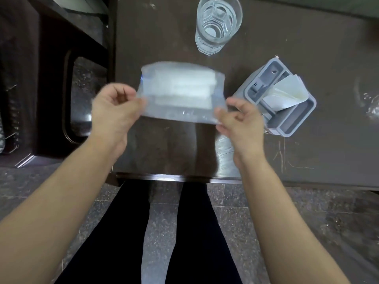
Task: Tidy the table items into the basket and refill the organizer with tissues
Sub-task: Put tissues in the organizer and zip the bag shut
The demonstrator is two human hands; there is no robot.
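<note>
Both hands [114,111] [242,124] pinch tissue pack [180,91] over dark scratched table [307,48].

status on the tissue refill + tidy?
Done: organizer already holds some tissues. In hand: left hand and right hand hold a clear tissue pack above the table. Left: load those tissues; glass sits untidied; no basket visible.

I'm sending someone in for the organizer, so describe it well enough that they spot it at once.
Start at the dark table. Right of the tissue pack, which both hands hold up, and nearer than the glass, stands the organizer. It is the only grey plastic tray with compartments, and white tissues stick out of it.
</note>
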